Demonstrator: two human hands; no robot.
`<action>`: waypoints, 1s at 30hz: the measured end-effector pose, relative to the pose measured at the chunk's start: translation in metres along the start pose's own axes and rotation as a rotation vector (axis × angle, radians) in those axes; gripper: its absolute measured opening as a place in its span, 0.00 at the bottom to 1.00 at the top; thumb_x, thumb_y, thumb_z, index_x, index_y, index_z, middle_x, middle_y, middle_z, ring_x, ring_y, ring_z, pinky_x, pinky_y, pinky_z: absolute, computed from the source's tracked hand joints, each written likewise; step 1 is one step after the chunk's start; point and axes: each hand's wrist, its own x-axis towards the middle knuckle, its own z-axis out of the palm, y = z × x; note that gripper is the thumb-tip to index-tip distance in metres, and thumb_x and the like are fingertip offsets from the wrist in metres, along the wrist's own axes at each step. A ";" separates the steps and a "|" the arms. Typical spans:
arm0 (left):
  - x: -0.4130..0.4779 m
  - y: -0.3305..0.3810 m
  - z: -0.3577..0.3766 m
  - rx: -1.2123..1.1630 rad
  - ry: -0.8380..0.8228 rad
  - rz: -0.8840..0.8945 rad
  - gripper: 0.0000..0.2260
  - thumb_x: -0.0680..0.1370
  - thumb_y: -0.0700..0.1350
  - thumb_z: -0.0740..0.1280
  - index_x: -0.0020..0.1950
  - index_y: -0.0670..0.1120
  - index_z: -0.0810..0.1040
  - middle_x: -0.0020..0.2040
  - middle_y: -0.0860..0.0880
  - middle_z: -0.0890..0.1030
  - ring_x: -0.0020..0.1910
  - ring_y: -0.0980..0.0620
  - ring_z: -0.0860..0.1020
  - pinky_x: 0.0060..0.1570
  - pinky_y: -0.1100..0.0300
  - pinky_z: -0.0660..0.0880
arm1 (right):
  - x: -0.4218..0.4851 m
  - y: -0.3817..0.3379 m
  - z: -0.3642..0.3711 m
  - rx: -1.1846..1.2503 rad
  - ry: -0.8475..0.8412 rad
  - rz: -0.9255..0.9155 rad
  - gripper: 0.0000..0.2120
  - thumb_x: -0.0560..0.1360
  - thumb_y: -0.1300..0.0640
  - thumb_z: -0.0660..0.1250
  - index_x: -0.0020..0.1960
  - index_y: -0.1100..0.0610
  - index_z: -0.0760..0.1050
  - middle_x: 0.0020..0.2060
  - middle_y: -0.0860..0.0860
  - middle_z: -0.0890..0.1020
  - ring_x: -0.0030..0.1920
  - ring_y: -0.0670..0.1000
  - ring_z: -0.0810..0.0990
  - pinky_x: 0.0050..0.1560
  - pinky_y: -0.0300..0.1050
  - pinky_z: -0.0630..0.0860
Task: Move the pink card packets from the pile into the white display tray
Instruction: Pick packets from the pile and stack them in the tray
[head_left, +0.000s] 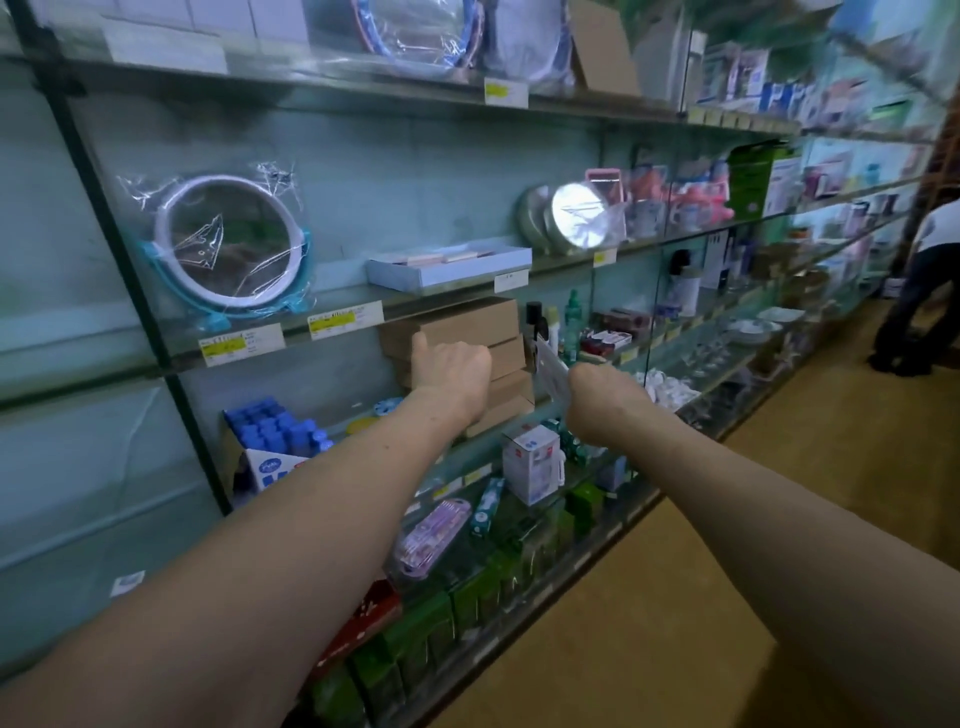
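**One packet in the right hand, tray on the shelf above**

The shallow white display tray (400, 275) sits on the middle glass shelf (171, 343), its front edge at the shelf's lip. Flat pink card packets (447, 256) lie inside it.

Below and to the right of the tray, the right hand (605, 397) is closed around the lower end of a thin pale card packet (551, 371). The packet stands up out of the grip, tilted to the left.

The left hand (453, 366) is just beside it, apart from it, with the fingers curled under and the thumb raised. I cannot tell whether it holds anything.

Behind the left hand a stack of brown cardboard boxes (467, 325) fills the shelf space under the tray. Between the hands and the tray runs the shelf's front edge with its yellow-and-white price labels (345, 319).

To the left of the tray stands a round mirror in clear plastic wrap on a blue stand (228, 244). Under the hands are a small white carton (532, 462) and a box of blue-capped bottles (275, 426).

Far down the aisle on the right, another person (919, 291) bends forward.
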 end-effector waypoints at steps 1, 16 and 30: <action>0.003 0.004 -0.003 0.012 0.007 -0.004 0.07 0.75 0.37 0.63 0.44 0.49 0.70 0.37 0.51 0.71 0.45 0.48 0.74 0.60 0.50 0.63 | 0.002 0.005 -0.003 0.003 0.004 -0.013 0.08 0.75 0.65 0.62 0.54 0.62 0.71 0.43 0.55 0.74 0.43 0.56 0.75 0.39 0.47 0.73; 0.080 0.024 -0.038 0.085 0.180 -0.018 0.09 0.74 0.36 0.61 0.45 0.51 0.69 0.44 0.50 0.77 0.50 0.48 0.76 0.58 0.51 0.61 | 0.067 0.043 -0.040 0.021 0.141 -0.135 0.09 0.77 0.65 0.60 0.57 0.63 0.69 0.43 0.55 0.73 0.40 0.57 0.71 0.38 0.47 0.67; 0.226 -0.010 -0.051 0.104 0.325 -0.091 0.10 0.72 0.34 0.60 0.40 0.49 0.68 0.36 0.50 0.71 0.39 0.47 0.71 0.56 0.54 0.62 | 0.217 0.039 -0.070 -0.039 0.312 -0.254 0.07 0.75 0.65 0.60 0.52 0.58 0.66 0.45 0.55 0.77 0.40 0.56 0.72 0.37 0.46 0.67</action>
